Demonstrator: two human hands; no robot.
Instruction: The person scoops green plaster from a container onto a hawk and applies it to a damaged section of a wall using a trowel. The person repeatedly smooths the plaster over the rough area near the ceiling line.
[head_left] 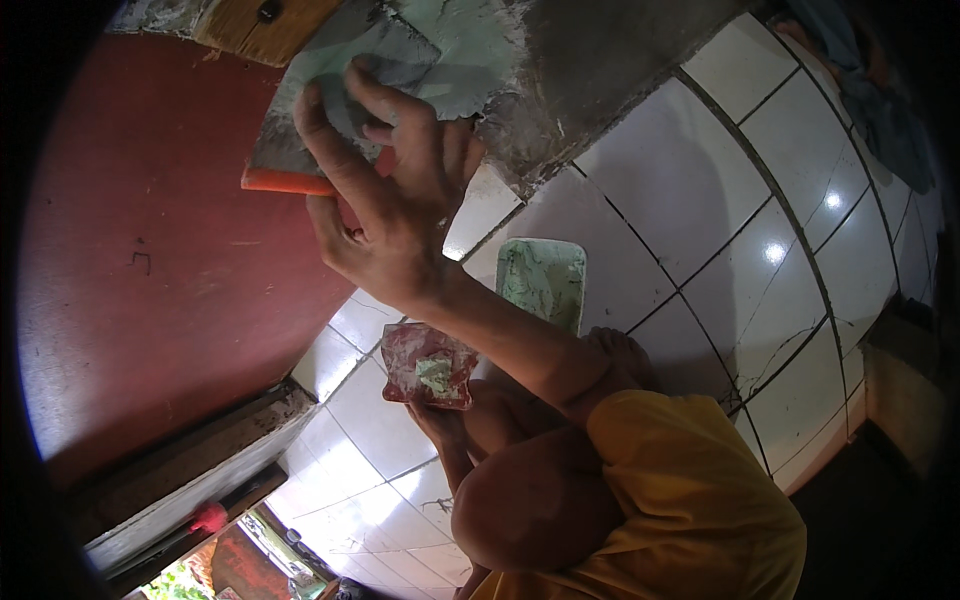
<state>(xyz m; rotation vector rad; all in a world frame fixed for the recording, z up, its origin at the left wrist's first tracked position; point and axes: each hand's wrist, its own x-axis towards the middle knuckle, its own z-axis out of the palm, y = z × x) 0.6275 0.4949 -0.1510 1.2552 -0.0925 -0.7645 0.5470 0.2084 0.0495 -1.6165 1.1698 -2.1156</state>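
Observation:
My right hand (385, 190) reaches up with its fingers spread over a flat, grey-bladed scraper (285, 150) that has an orange strip along its lower edge. My thumb is at the strip, and the blade lies against a surface smeared with pale green putty (475, 45). Lower down, my left hand (437, 425) grips a small reddish board (405, 365) from beneath, its fingers partly hidden. A lump of pale green putty (434, 374) sits on that board. Beyond my right forearm, a white rectangular tray (583, 262) smeared with the same putty rests on the tiles.
A red panel (170, 230) fills the left side, with a wooden piece (262, 30) above it. White floor tiles (640, 230) with dark joints spread below. My bent knee (520, 500) is close to the left hand. Bluish-grey cloth (880, 110) shows at the far right.

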